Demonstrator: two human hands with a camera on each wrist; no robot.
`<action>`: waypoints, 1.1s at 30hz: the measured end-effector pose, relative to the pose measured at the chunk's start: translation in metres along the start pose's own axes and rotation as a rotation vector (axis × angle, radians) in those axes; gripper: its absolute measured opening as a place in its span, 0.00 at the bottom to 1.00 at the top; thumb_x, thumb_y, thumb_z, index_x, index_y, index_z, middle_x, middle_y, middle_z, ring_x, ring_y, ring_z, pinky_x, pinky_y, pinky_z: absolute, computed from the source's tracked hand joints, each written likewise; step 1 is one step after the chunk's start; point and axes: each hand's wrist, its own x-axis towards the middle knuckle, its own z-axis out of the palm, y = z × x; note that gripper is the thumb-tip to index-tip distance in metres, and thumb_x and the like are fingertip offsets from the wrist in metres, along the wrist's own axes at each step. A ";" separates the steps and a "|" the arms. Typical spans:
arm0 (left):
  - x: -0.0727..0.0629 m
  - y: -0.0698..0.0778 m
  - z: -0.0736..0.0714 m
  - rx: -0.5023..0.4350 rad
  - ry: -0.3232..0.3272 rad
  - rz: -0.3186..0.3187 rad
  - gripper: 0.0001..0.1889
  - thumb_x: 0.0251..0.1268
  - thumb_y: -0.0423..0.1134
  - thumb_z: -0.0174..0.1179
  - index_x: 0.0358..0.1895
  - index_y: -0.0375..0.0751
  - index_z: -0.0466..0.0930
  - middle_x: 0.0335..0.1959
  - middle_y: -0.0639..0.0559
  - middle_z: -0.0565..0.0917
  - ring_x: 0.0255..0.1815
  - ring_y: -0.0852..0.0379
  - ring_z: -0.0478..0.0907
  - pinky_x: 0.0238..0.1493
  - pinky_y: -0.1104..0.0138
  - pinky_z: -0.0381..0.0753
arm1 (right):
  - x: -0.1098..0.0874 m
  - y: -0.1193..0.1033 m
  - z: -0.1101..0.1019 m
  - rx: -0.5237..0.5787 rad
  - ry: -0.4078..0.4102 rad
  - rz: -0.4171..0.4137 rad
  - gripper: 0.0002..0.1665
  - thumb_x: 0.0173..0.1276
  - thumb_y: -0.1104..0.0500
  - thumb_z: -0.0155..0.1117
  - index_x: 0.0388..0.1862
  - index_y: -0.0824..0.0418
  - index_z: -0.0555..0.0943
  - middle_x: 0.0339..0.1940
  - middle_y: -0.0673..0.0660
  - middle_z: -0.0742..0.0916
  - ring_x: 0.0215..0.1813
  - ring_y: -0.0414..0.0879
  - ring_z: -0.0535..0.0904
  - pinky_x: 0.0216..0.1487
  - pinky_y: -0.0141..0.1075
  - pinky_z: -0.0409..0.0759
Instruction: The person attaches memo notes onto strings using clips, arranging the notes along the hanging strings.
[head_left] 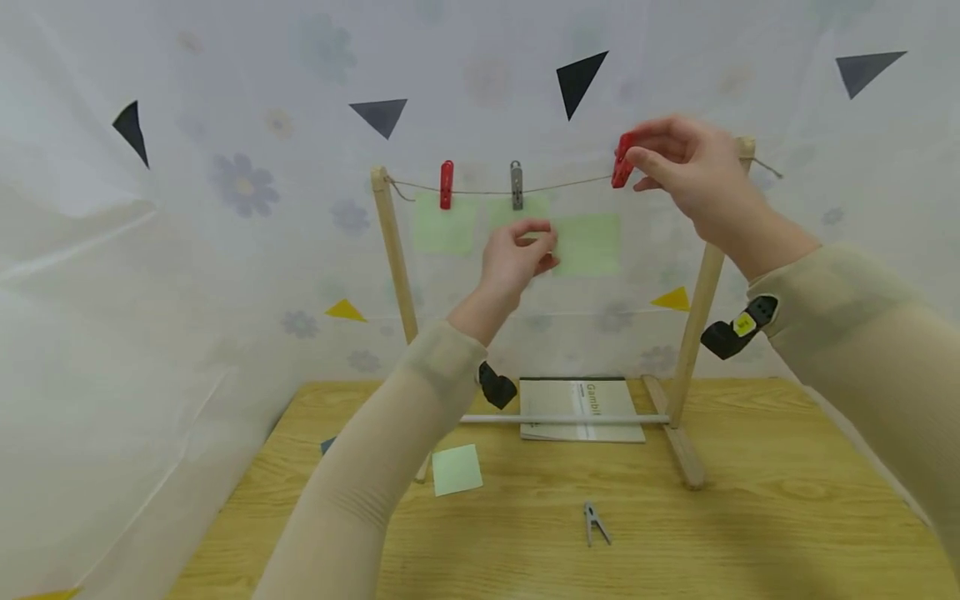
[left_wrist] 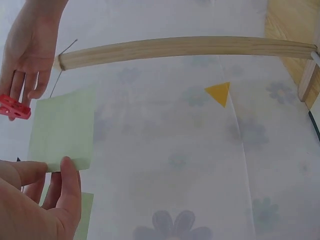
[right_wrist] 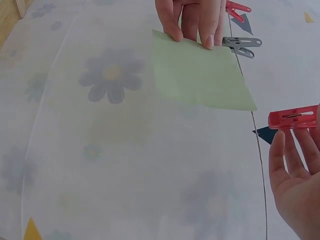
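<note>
My left hand point(head_left: 521, 254) pinches a pale green paper square point(head_left: 588, 244) by its left edge, just below the string point(head_left: 573, 185). Up and to the right, my right hand point(head_left: 693, 171) holds a red clothespin point(head_left: 622, 160) between thumb and fingers, close by the string. In the right wrist view that red clothespin point(right_wrist: 292, 118) sits a little apart from the string, beyond the paper's corner. Farther left on the string, another red clothespin point(head_left: 447, 185) and a grey clothespin point(head_left: 517, 185) each hold a green paper; the grey one's paper is partly hidden by my left hand.
The string spans two wooden posts point(head_left: 393, 250) joined low by a white bar point(head_left: 570, 419). On the wooden table point(head_left: 525, 517) lie a grey clothespin point(head_left: 596, 523), a green paper square point(head_left: 457, 470) and a book point(head_left: 581, 400) behind the bar. A patterned curtain with triangles hangs behind.
</note>
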 end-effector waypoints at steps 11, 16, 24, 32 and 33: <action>0.004 0.000 0.004 -0.027 0.062 0.021 0.14 0.66 0.28 0.63 0.53 0.31 0.82 0.50 0.40 0.84 0.47 0.51 0.86 0.43 0.74 0.85 | 0.014 -0.002 0.015 0.035 0.014 0.027 0.23 0.71 0.53 0.62 0.62 0.60 0.76 0.52 0.52 0.84 0.49 0.44 0.80 0.43 0.22 0.82; 0.007 0.001 0.004 -0.050 0.085 0.031 0.13 0.64 0.28 0.64 0.51 0.31 0.84 0.49 0.41 0.85 0.48 0.52 0.86 0.42 0.74 0.85 | 0.017 -0.005 0.021 0.015 0.020 0.029 0.22 0.71 0.54 0.62 0.61 0.60 0.77 0.51 0.52 0.85 0.48 0.44 0.79 0.41 0.23 0.81; 0.006 0.004 0.006 -0.043 0.101 0.035 0.12 0.63 0.29 0.65 0.50 0.33 0.85 0.47 0.42 0.86 0.46 0.53 0.87 0.41 0.73 0.85 | 0.023 -0.010 0.028 -0.017 0.022 0.084 0.17 0.72 0.53 0.61 0.56 0.56 0.78 0.49 0.51 0.85 0.46 0.44 0.77 0.37 0.24 0.80; 0.006 0.004 0.010 -0.028 0.098 0.049 0.12 0.63 0.28 0.65 0.50 0.32 0.85 0.47 0.40 0.86 0.46 0.52 0.87 0.41 0.74 0.85 | 0.027 -0.009 0.030 -0.049 0.033 0.118 0.16 0.72 0.53 0.60 0.56 0.54 0.77 0.50 0.51 0.84 0.45 0.45 0.76 0.37 0.24 0.79; 0.005 0.004 0.010 -0.023 0.098 0.049 0.12 0.63 0.28 0.65 0.50 0.32 0.85 0.47 0.40 0.86 0.46 0.52 0.87 0.41 0.74 0.85 | 0.027 -0.008 0.030 -0.052 0.034 0.124 0.16 0.72 0.52 0.60 0.56 0.54 0.77 0.51 0.51 0.84 0.46 0.45 0.75 0.37 0.24 0.79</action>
